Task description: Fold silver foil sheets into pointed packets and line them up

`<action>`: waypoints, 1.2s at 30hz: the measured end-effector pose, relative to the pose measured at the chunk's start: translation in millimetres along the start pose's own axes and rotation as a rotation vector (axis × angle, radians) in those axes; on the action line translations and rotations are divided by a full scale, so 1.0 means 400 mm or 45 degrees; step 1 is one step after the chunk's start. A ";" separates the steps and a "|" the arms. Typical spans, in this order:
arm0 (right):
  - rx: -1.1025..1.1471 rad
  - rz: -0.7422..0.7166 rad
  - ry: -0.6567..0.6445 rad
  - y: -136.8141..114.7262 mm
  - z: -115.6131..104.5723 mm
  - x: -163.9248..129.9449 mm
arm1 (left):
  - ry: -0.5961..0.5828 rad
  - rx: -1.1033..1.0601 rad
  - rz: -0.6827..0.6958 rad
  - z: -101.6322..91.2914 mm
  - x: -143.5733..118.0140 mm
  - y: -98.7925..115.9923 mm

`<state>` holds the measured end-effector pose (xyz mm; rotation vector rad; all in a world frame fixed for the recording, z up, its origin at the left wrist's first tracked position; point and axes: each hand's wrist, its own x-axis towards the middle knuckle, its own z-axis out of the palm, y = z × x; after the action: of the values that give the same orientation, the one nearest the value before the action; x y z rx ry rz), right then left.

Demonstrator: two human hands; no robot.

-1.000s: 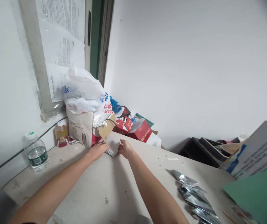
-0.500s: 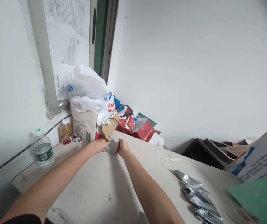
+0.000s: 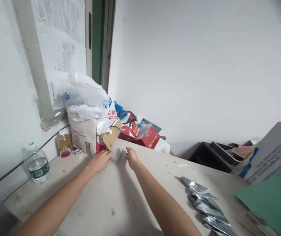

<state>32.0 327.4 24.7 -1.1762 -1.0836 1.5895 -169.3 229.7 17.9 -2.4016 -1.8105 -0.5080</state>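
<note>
A flat white slab [image 3: 117,151], perhaps a thin box or a stack of paper, lies on the white table [image 3: 93,203] against the carton [image 3: 83,137]. Its kind is not clear. My left hand [image 3: 101,161] rests at the slab's left edge, below the carton's brown flap, with fingers loosely bent and slightly apart. Beside the right edge, my right hand [image 3: 132,158] is raised a little away from the slab, thumb and fingers parted and nothing visible in them. A white plastic bag [image 3: 88,95] with blue and red print sits on top of the carton.
At left stand a water bottle [image 3: 39,167] and a small bottle of amber liquid [image 3: 64,143]. Red boxes [image 3: 147,137] lie behind the hands. Silver foil packets [image 3: 208,206] are lined up at right, near a green sheet [image 3: 270,200] and black trays [image 3: 204,157].
My right hand has let go of the white slab's right edge and moved slightly away. My left hand's grip has loosened at the left edge. The whole view has shifted slightly.
</note>
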 end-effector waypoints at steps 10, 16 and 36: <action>-0.085 -0.186 0.009 -0.109 -0.500 -0.477 | 0.313 -0.496 0.310 -0.018 -0.159 0.234; -0.871 -0.711 0.180 0.034 -0.558 -0.768 | -0.036 -0.671 0.718 -0.048 -0.306 0.524; -1.228 -0.942 0.150 0.080 -0.467 -0.784 | 0.128 -0.345 0.724 -0.118 -0.178 0.625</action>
<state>268.1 47.3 32.0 -1.1850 -1.9986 0.3823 40.6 78.5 71.0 -2.8342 -0.9924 -0.8185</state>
